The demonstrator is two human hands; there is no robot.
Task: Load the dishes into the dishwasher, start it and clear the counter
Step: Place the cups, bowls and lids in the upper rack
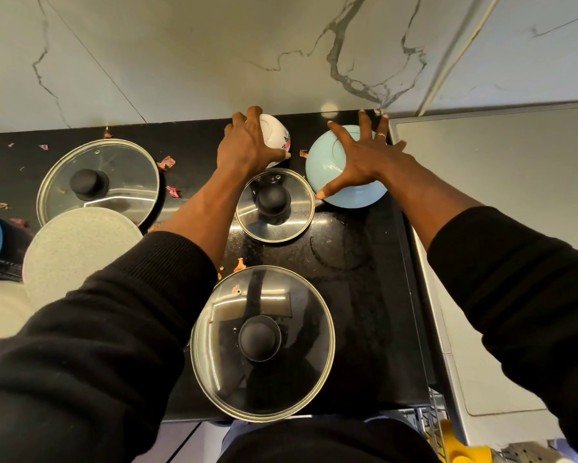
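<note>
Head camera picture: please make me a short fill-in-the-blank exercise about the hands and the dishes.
1. The left hand grips a white ____ with a flower pattern.
2. The right hand is spread over a light ____ bowl turned upside down.
3. ____ glass lids lie on the black counter.

Missing words: bowl; blue; Three

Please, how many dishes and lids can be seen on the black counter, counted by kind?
Glass lids: 3, large one at left, small one in the middle, large one in front
Bowls, upside down: 2, white flowered bowl under the left hand, light blue bowl under the right hand
Speckled plates: 1
Total: 6
</note>
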